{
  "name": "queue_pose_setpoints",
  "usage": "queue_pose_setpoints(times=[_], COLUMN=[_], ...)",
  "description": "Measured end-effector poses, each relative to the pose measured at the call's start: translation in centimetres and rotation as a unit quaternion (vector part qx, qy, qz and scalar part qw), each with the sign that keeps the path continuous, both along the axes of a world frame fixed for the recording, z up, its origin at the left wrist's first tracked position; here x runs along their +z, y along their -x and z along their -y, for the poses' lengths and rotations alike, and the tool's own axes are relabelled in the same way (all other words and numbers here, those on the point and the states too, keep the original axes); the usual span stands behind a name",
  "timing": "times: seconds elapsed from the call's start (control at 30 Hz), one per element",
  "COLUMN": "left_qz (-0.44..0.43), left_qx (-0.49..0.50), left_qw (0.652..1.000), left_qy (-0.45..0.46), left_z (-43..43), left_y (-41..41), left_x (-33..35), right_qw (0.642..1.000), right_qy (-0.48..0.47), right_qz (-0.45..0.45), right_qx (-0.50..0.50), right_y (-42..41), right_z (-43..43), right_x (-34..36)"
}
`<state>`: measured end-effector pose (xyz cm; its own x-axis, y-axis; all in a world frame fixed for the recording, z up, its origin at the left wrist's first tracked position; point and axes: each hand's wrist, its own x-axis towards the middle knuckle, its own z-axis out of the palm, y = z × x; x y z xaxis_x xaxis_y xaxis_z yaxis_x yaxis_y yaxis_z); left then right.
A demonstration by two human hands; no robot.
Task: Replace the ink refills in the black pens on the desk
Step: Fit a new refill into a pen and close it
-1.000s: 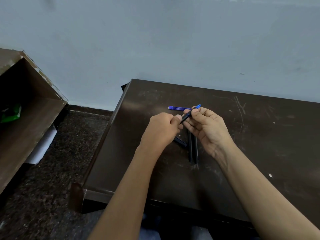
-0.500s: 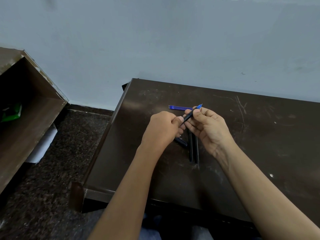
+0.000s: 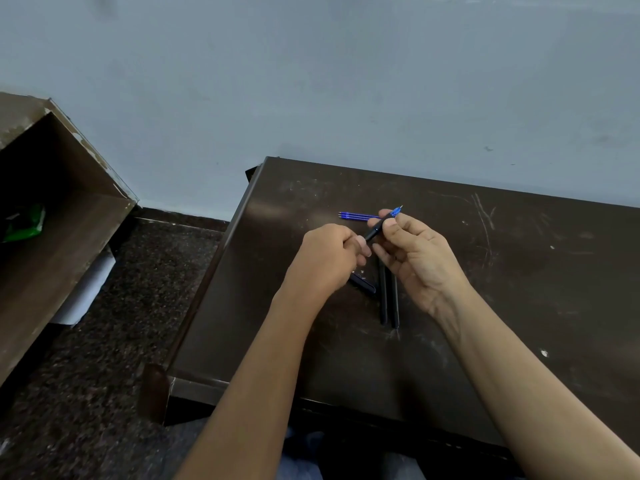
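your left hand (image 3: 325, 261) grips the black pen (image 3: 373, 233), your right hand (image 3: 419, 258) pinches its tip, beside the blue refills (image 3: 356, 215).

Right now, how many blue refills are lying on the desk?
3 blue refills lie side by side on the desk; the right hand hides their right ends, maybe more.

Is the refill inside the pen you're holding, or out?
Inside, at least partly: its blue tip pokes from the black pen held by left hand and right hand. How fully seated, cannot tell.
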<state>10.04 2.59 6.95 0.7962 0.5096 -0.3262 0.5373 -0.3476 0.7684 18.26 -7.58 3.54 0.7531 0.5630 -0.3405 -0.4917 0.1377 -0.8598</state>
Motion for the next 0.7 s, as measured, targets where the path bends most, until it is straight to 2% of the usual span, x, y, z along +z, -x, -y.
queue_pose_setpoints(times=[0.1, 0.3, 0.5, 0.6, 0.63, 0.67, 0.7], left_qz=[-0.028, -0.023, -0.025, -0.017, -0.017, -0.018, -0.021], left_qx=[-0.036, -0.035, -0.047, -0.025, -0.015, -0.002, 0.009], left_qw=[0.999, 0.998, 0.998, 0.999, 0.997, 0.993, 0.989], left_qy=[0.001, 0.041, 0.036, -0.032, -0.078, -0.118, -0.146], left_z=[0.1, -0.1, -0.2, -0.2, -0.3, -0.4, -0.6], left_y=[0.0, -0.2, -0.2, 0.0, 0.2, 0.4, 0.6], left_x=[0.0, 0.3, 0.4, -0.2, -0.4, -0.6, -0.8], right_qw=[0.999, 1.000, 1.000, 0.993, 0.980, 0.943, 0.868], right_qy=[-0.038, -0.031, -0.019, 0.022, 0.075, 0.165, 0.283], right_qz=[-0.022, -0.004, 0.021, 0.107, 0.178, 0.281, 0.399], right_qx=[0.025, 0.005, -0.002, 0.033, 0.049, 0.067, 0.089], right_y=[0.0, 0.0, 0.0, -0.1, -0.1, -0.1, -0.1], right_z=[0.2, 0.3, 0.2, 0.1, 0.1, 0.1, 0.2], right_x=[0.5, 0.6, 0.5, -0.2, -0.6, -1.1, -1.8])
